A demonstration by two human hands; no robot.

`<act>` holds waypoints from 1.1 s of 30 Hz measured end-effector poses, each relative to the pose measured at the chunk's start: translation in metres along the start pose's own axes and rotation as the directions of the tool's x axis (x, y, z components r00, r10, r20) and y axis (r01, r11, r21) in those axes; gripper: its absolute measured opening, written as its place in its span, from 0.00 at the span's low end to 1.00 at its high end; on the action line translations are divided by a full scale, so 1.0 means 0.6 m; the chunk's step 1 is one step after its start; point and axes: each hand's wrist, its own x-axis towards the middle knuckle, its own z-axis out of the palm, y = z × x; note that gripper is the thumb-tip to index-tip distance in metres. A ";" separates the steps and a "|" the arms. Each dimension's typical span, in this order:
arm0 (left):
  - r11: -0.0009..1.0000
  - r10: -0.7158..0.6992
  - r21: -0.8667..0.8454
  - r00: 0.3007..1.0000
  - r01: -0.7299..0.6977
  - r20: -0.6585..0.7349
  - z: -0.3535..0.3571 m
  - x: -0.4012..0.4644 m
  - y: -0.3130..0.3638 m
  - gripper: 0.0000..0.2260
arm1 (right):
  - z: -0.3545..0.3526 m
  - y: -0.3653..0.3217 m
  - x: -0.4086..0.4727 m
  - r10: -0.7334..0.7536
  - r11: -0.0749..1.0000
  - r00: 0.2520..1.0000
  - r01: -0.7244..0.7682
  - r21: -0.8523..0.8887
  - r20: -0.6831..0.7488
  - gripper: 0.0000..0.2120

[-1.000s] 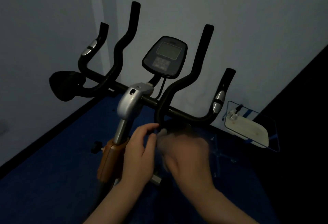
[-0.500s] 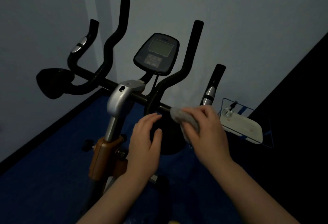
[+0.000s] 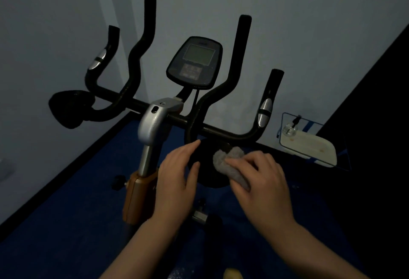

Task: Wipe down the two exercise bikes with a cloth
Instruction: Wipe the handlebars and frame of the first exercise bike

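Observation:
One exercise bike stands in front of me in dim light, with black handlebars [image 3: 223,131], a silver stem [image 3: 152,124] and a console screen [image 3: 195,63]. A round black elbow pad [image 3: 207,163] sits under the right side of the bar. My right hand [image 3: 259,181] presses a bunched grey cloth [image 3: 228,163] onto that pad. My left hand [image 3: 177,174] rests on the pad's left edge, fingers together around its rim. A second black pad [image 3: 68,108] shows at the far left. No second bike is in view.
Blue floor mat [image 3: 66,212] lies under the bike. A pale wall [image 3: 309,35] stands close behind the handlebars. A clear box with a white lid [image 3: 309,148] sits on the floor at the right, next to a dark area.
My right hand has brought the cloth from the handlebar down onto the round right pad. My left hand shifted to the pad's left edge. The view moved slightly.

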 end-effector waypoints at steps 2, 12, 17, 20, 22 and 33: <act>0.999 0.018 -0.028 1.000 -0.018 -0.011 -0.010 0.001 -0.001 0.20 | -0.001 0.000 0.033 -0.032 0.998 0.999 0.033 0.050 -0.026 0.15; 0.983 -0.108 -0.154 0.992 0.097 -0.064 -0.044 0.004 -0.003 0.13 | 0.037 -0.026 0.009 -0.233 0.971 0.968 0.238 -0.039 0.095 0.15; 0.969 -0.181 -0.175 0.983 0.173 -0.034 -0.036 -0.010 0.016 0.13 | 0.040 -0.043 0.020 -0.156 0.987 0.980 0.160 -0.024 0.123 0.14; 0.967 -0.179 -0.187 0.983 0.170 -0.030 -0.042 -0.012 0.016 0.13 | 0.015 -0.010 -0.004 -0.325 0.935 0.935 0.340 -0.103 0.140 0.16; 0.963 -0.184 -0.209 0.981 0.169 -0.055 -0.044 -0.012 0.011 0.13 | 0.002 0.003 0.000 -0.250 0.967 0.968 0.251 -0.052 0.030 0.17; 0.947 -0.196 -0.273 0.978 0.168 -0.079 0.003 -0.010 -0.010 0.14 | -0.006 0.014 0.014 -0.043 0.995 0.993 0.052 0.088 -0.108 0.17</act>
